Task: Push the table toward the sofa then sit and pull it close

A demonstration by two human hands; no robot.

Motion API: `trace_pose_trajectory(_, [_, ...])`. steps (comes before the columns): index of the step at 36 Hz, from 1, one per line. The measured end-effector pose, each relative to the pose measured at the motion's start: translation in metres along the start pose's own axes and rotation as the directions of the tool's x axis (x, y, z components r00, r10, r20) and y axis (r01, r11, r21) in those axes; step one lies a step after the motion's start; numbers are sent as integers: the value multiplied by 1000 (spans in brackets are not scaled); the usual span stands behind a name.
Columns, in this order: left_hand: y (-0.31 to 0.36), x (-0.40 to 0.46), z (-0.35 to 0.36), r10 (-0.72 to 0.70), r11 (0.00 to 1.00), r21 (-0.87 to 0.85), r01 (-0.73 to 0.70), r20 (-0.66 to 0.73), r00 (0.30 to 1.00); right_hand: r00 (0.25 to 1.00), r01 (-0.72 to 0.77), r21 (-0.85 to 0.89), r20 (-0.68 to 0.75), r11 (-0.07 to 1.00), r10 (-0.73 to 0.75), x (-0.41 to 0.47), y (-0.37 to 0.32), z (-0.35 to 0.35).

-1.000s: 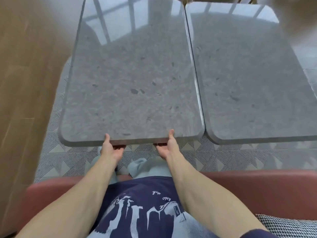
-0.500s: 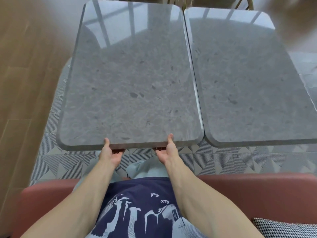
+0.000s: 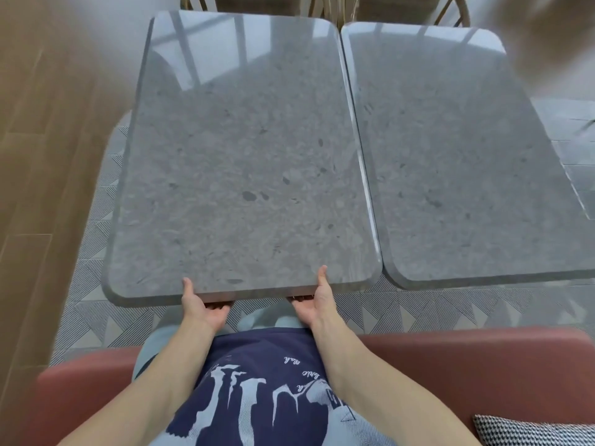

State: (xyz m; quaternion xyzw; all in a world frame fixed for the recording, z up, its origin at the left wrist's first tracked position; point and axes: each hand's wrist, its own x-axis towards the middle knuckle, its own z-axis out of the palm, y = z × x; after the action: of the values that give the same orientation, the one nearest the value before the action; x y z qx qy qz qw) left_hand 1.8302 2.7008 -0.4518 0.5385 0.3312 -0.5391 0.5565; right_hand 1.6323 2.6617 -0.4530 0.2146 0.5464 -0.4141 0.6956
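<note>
A grey stone-topped table (image 3: 244, 162) with rounded corners stands in front of me. I sit on a reddish-brown sofa (image 3: 467, 375), legs under the table's near edge. My left hand (image 3: 203, 305) grips that near edge, thumb on top, fingers curled beneath. My right hand (image 3: 314, 302) holds the same edge further right in the same way. The table's legs are hidden below the top.
A second matching grey table (image 3: 467, 156) stands just to the right, a narrow gap between the two. Both rest on a grey patterned rug (image 3: 434, 307). Wooden floor (image 3: 42, 156) lies to the left. Chair frames (image 3: 331, 8) stand beyond. A checked cushion (image 3: 531, 431) lies at my right.
The table's near edge has come closer to me, with both hands still gripping it. More of its far edge and the chairs beyond now show.
</note>
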Motion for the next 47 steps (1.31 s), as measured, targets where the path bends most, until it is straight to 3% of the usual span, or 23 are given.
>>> trace_pose_trajectory(26, [-9, 4, -19, 55, 998, -18, -53, 90, 994, 996, 38, 1, 78, 999, -38, 1, 5, -16])
trace_pose_trajectory(37, [-8, -4, -22, 30, 999, -33, -28, 87, 996, 998, 30, -23, 48, 999, -29, -2, 6, -18])
trace_pose_trajectory(44, [-5, -16, -10, -13, 1000, -6, 13, 15, 1000, 999, 48, -37, -9, 998, -49, -3, 9, -12])
trace_pose_trajectory(47, [3, -22, -3, -35, 995, 95, 39, -46, 998, 996, 69, -55, -61, 996, -72, -5, 10, -6])
